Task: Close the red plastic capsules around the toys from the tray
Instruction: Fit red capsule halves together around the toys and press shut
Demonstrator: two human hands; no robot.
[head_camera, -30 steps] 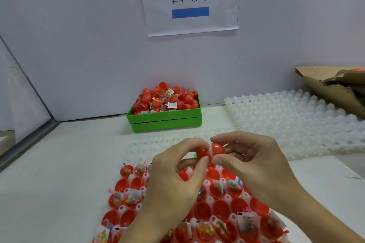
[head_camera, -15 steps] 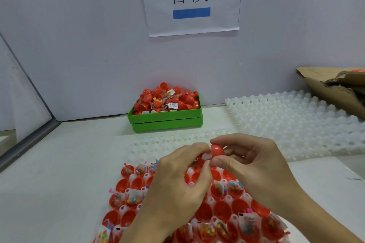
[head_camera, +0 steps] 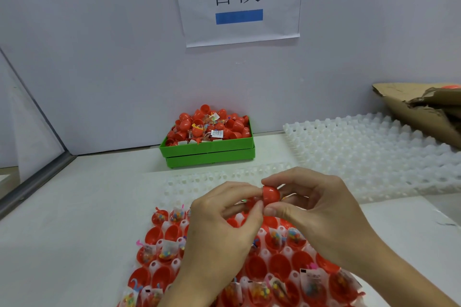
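At the bottom of the frame a white moulded tray (head_camera: 174,263) lies on the surface (head_camera: 62,244), its wells filled with open red capsule halves (head_camera: 159,276), many holding small bagged toys (head_camera: 167,252). Just above it, at lower centre, a red capsule (head_camera: 270,195) is held between both hands. The right hand (head_camera: 321,217) pinches the rounded red half between thumb and forefinger; the left hand (head_camera: 224,227) is curled round the other half, which is mostly hidden behind its fingers. The step in hand is judged to be the pressing together of the halves. It is best done with the rims kept square to one another, the toy bag tucked fully inside so that no film is caught in the seam, and even pressure applied. Further up the frame, empty white trays (head_camera: 374,147) are spread at right. Against the wall at centre, a green bin (head_camera: 209,151) heaped with red capsules is seen.
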